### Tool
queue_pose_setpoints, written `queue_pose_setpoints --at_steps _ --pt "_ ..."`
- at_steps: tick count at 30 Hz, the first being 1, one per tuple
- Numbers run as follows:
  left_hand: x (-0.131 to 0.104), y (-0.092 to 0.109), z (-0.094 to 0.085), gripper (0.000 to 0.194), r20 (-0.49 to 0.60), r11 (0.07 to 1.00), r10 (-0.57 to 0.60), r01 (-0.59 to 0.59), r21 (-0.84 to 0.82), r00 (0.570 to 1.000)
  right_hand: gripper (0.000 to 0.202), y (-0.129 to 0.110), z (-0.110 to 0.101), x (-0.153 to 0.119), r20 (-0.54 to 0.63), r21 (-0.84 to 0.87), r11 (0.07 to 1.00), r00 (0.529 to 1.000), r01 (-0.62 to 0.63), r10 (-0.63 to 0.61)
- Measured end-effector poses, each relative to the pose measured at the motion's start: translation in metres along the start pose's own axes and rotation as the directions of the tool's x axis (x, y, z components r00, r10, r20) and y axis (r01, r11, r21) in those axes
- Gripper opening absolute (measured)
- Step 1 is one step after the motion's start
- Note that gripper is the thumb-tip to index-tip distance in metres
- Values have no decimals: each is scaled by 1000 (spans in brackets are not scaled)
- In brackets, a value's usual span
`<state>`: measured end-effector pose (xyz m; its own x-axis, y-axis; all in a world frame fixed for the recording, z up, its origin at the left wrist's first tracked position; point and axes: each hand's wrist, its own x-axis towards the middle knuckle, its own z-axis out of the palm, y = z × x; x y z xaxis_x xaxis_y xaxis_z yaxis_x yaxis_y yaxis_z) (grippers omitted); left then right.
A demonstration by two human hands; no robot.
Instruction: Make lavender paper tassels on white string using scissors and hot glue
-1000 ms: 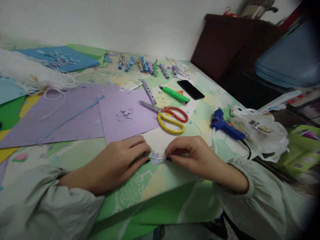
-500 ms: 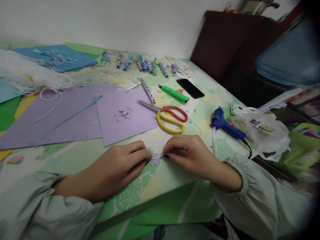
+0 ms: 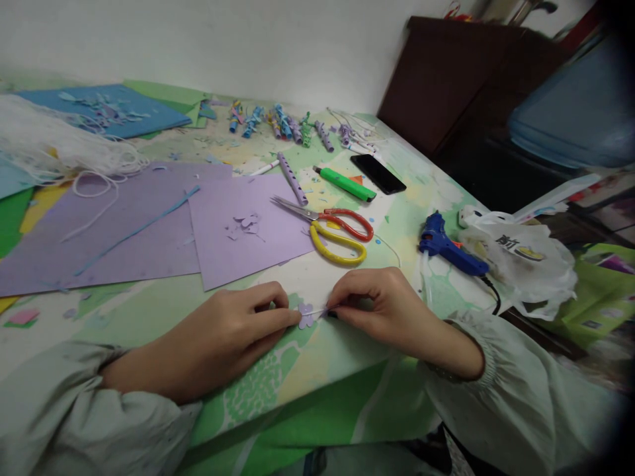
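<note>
A small purple paper flower (image 3: 306, 320) lies on the tablecloth between my hands, with a thin white string (image 3: 316, 312) across it. My left hand (image 3: 233, 330) is closed, its fingertips pinching the string at the flower's left edge. On the other side, my right hand (image 3: 384, 301) holds the string between thumb and finger, with a bit of purple at the fingertips. Just beyond my hands lie scissors (image 3: 338, 231) with one red and one yellow handle. A purple paper sheet (image 3: 218, 258) bearing small scraps is left of them.
Farther back are a green utility knife (image 3: 346, 184), a phone (image 3: 378, 174), a purple paper roll (image 3: 292, 178) and several decorated rolls (image 3: 282, 123). A blue glue gun (image 3: 449, 244) and a plastic bag (image 3: 520, 261) are at right. White string (image 3: 64, 142) is heaped at left.
My left fingers have shifted slightly and more of the paper flower now shows. The right hand has moved a little to the right along the string.
</note>
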<state>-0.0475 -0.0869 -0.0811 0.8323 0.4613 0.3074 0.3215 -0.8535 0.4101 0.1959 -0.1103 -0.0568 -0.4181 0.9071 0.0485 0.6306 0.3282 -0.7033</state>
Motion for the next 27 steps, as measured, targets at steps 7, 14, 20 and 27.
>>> queue_pose_setpoints --at_steps 7,14,20,27 --pt "-1 0 -1 22 -1 1000 7 -7 17 1000 16 -4 -3 -2 30 19 1000 1000 -1 0" --pt "1 1 -2 23 7 1000 10 -10 25 1000 16 -3 -6 -7 38 2 1000 999 25 -25" --pt "1 1 0 23 -1 998 21 -21 53 1000 16 -3 -9 -8 47 -10 1000 999 3 -3" --pt "0 -2 2 22 -19 998 31 -30 47 999 21 -15 -26 -4 20 -111 993 999 48 -46"
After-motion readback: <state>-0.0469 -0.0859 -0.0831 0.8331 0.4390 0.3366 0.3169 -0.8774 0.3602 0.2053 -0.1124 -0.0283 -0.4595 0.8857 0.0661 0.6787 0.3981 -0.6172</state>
